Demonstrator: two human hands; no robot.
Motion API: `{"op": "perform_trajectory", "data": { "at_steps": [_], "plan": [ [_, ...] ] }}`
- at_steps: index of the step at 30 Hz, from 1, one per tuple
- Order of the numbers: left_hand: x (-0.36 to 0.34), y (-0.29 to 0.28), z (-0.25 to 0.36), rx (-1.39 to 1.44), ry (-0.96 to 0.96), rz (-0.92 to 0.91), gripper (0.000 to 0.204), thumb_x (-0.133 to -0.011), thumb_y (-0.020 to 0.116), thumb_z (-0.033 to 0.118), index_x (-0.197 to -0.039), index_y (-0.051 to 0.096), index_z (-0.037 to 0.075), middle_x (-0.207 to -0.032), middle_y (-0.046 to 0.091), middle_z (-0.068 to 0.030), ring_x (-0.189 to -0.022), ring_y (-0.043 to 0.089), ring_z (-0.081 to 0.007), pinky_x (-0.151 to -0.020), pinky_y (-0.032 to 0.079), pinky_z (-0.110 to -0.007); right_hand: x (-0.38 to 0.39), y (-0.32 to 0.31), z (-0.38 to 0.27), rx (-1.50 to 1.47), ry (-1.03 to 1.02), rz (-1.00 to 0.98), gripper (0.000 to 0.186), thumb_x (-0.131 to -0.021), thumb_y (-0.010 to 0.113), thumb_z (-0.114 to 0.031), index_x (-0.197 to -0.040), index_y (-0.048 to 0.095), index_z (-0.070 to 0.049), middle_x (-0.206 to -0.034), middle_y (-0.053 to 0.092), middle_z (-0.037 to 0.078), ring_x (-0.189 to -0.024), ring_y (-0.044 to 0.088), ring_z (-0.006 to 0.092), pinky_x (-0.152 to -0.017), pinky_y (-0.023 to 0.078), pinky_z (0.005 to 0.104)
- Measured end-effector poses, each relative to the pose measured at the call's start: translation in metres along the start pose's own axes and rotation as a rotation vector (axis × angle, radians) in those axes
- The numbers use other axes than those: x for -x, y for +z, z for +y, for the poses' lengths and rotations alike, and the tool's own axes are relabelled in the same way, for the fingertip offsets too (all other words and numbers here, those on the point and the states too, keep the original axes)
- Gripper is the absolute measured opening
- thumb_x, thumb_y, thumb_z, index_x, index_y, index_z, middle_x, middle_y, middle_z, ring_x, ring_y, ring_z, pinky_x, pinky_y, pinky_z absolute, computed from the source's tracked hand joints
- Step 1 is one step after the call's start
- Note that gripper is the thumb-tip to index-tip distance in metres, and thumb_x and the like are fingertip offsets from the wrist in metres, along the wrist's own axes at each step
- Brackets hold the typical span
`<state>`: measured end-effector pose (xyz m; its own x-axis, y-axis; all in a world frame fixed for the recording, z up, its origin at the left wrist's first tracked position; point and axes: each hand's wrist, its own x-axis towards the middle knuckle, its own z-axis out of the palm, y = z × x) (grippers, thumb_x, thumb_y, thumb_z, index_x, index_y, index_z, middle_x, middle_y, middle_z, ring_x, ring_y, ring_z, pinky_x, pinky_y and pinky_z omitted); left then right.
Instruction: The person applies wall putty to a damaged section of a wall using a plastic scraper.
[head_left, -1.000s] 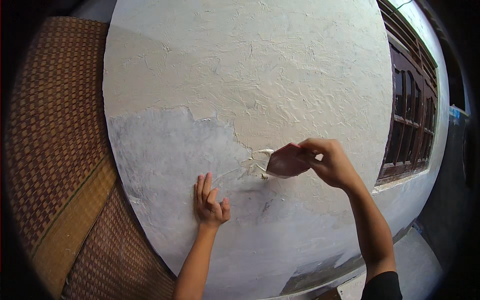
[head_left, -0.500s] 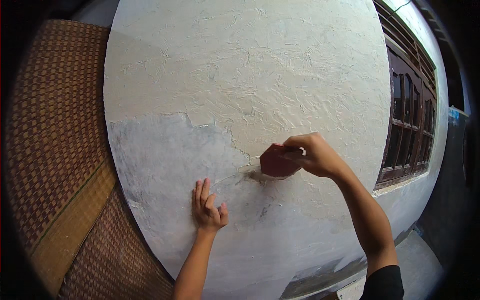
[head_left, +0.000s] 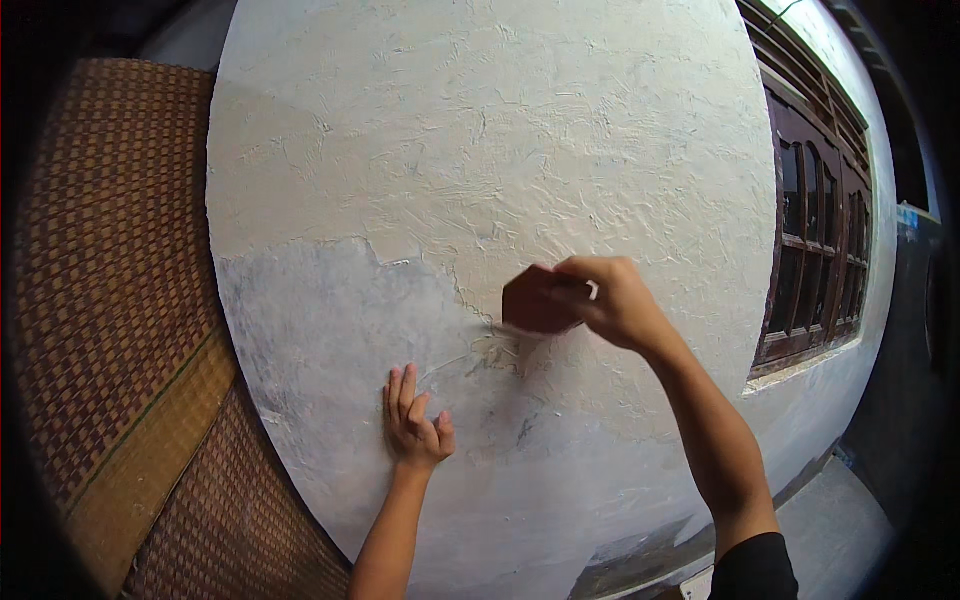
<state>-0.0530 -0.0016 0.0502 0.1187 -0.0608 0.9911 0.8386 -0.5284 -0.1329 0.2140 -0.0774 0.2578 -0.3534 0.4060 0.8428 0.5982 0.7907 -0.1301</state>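
In front of me is a wall [head_left: 330,330], coated above with rough cream plaster [head_left: 480,130] and bare grey-white below. My right hand [head_left: 620,300] pinches a dark red, angular putty spreader [head_left: 540,303] by its right side. The spreader is at the ragged border of the coat, over a darker smudge of wall; whether its lower edge touches the surface I cannot tell. Lower and to the left, my left hand [head_left: 417,425] rests against the grey part with its fingers stretched upward, holding nothing.
A brown woven mat [head_left: 115,220] lines the left side, with a tan band across it. To the right is a dark wooden window [head_left: 815,220] with glass panes and a pale sill [head_left: 800,370]. Grey floor [head_left: 835,520] shows at the lower right.
My right hand has moved slightly up and to the left with the putty spreader. The left hand stays on the wall in nearly the same place.
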Motion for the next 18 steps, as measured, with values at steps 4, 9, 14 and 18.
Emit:
{"op": "perform_trajectory", "data": {
  "at_steps": [4,9,14,18],
  "plan": [
    [-0.001,-0.001,0.0,0.012,0.004,0.009,0.033,-0.086,0.045,0.021,-0.114,0.035,0.006,-0.139,0.041,-0.0276,-0.129,0.037,-0.0481,-0.107,0.027,-0.058,0.008,-0.006,-0.001,-0.004,-0.042,-0.091,0.017,-0.078,0.069,-0.008,-0.093,0.067,0.0,-0.079,0.066,0.018,-0.071,0.065,0.0279,-0.067,0.05,0.0367],
    [0.0,0.001,0.004,-0.015,0.0,-0.002,0.033,-0.086,0.045,0.022,-0.113,0.035,0.007,-0.14,0.041,-0.0269,-0.13,0.037,-0.0474,-0.107,0.027,-0.058,0.015,0.01,0.013,0.01,-0.04,0.039,0.017,-0.077,0.069,-0.007,-0.092,0.067,-0.001,-0.081,0.066,0.02,-0.075,0.066,0.0341,-0.069,0.051,0.0389],
    [0.0,-0.004,0.002,-0.036,-0.009,-0.012,0.033,-0.086,0.045,0.022,-0.113,0.035,0.007,-0.142,0.039,-0.0265,-0.131,0.036,-0.0475,-0.107,0.027,-0.058,0.014,0.0,0.003,-0.091,-0.036,-0.054,0.017,-0.077,0.07,-0.009,-0.091,0.067,-0.001,-0.081,0.066,0.02,-0.074,0.066,0.0348,-0.067,0.051,0.0395],
    [-0.003,0.0,0.005,-0.04,0.004,-0.01,0.032,-0.087,0.045,0.023,-0.113,0.035,0.007,-0.142,0.039,-0.0267,-0.131,0.036,-0.0476,-0.107,0.027,-0.059,0.013,0.011,0.013,0.026,-0.075,-0.044,0.016,-0.077,0.068,-0.009,-0.09,0.068,-0.001,-0.078,0.065,0.021,-0.073,0.065,0.0377,-0.066,0.051,0.0411]
  ]
}}
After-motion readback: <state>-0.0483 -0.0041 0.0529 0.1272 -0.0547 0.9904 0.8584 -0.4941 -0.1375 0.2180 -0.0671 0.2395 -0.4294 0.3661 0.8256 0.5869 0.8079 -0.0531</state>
